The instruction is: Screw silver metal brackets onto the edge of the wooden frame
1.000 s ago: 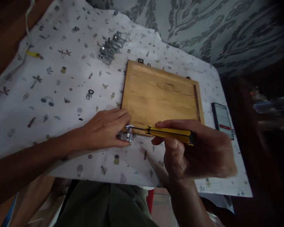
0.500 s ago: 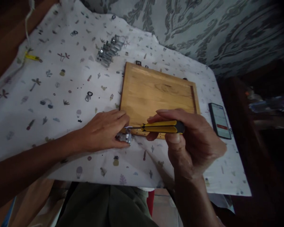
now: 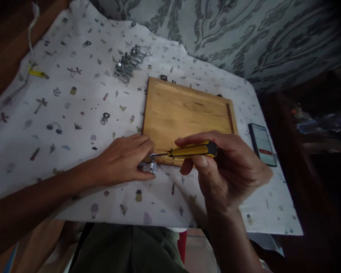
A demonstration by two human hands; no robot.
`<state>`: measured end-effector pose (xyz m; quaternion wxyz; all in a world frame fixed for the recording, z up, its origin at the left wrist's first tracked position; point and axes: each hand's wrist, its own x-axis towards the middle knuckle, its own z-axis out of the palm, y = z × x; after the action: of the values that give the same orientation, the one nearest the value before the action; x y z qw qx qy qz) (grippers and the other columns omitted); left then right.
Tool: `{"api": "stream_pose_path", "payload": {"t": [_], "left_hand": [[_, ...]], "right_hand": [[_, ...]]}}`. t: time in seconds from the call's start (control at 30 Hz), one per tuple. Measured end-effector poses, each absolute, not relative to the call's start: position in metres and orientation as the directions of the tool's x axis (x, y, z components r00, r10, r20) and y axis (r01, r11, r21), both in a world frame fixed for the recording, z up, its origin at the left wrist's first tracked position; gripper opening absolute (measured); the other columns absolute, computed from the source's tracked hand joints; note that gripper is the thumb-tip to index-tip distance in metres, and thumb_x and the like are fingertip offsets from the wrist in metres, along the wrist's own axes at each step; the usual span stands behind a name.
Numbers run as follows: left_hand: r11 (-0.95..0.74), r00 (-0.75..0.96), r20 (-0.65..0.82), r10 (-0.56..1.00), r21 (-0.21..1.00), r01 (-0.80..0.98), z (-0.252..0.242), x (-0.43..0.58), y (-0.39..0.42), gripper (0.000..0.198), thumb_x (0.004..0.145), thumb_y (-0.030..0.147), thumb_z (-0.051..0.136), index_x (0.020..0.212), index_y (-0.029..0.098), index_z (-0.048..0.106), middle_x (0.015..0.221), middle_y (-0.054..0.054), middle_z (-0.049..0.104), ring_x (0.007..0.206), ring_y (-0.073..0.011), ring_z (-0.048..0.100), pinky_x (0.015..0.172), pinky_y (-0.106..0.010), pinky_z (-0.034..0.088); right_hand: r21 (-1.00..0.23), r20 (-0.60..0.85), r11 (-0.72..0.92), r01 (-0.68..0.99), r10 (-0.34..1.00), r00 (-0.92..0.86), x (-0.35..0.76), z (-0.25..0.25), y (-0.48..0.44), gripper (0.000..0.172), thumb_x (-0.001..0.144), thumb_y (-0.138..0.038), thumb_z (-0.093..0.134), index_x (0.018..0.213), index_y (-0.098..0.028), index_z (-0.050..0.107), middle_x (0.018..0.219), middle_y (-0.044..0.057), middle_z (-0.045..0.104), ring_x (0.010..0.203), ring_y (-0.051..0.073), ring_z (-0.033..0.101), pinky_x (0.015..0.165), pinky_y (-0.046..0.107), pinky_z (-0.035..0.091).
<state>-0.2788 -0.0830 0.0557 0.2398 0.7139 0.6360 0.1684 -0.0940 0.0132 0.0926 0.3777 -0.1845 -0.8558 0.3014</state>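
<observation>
A wooden panel [image 3: 187,113] lies flat on a patterned white cloth [image 3: 68,113]. At its near left corner sits a small metal hinge [image 3: 152,167]. My left hand [image 3: 122,161] is closed on that hinge, thumb below and fingers on top, pressing it against the panel's edge. My right hand [image 3: 227,170] is wrapped round a yellow and black screwdriver [image 3: 191,150], which lies almost level and points left. Its metal tip touches the top of the hinge.
A pile of several metal hinges [image 3: 127,62] lies on the cloth at the back. One loose small fitting [image 3: 104,118] lies left of the panel. A phone [image 3: 262,144] rests at the right. A yellow item [image 3: 37,72] lies far left. Patterned fabric [image 3: 244,34] hangs behind.
My right hand has slid left along the screwdriver and turned it slightly; the handle sits shorter beyond my fingers. The left hand stays on the hinge. The view has shifted slightly.
</observation>
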Motion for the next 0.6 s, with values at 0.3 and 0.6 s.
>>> {"api": "stream_pose_path", "payload": {"t": [0.3, 0.6], "left_hand": [[-0.111, 0.154, -0.035, 0.987, 0.545, 0.831, 0.054, -0.2802, -0.0834, 0.034, 0.083, 0.043, 0.074, 0.094, 0.02, 0.051, 0.098, -0.004, 0.063, 0.092, -0.0235, 0.06, 0.069, -0.032, 0.042], [-0.111, 0.153, -0.03, 0.988, 0.554, 0.825, 0.0539, -0.2805, -0.0848, 0.032, 0.084, 0.042, 0.072, 0.094, 0.021, 0.05, 0.098, -0.004, 0.062, 0.09, -0.0227, 0.059, 0.068, -0.033, 0.042]], "right_hand": [[-0.659, 0.618, 0.752, 0.009, 0.547, -0.565, -0.1021, 0.0907, 0.0112, 0.013, 0.09, -0.04, 0.074, 0.101, -0.033, 0.071, 0.078, -0.003, 0.074, 0.047, 0.017, 0.062, 0.043, 0.034, 0.051], [-0.639, 0.657, 0.768, -0.042, 0.516, -0.55, -0.103, 0.0903, 0.0121, 0.015, 0.088, -0.035, 0.077, 0.101, -0.031, 0.069, 0.074, -0.002, 0.07, 0.051, 0.016, 0.062, 0.044, 0.032, 0.049]]}}
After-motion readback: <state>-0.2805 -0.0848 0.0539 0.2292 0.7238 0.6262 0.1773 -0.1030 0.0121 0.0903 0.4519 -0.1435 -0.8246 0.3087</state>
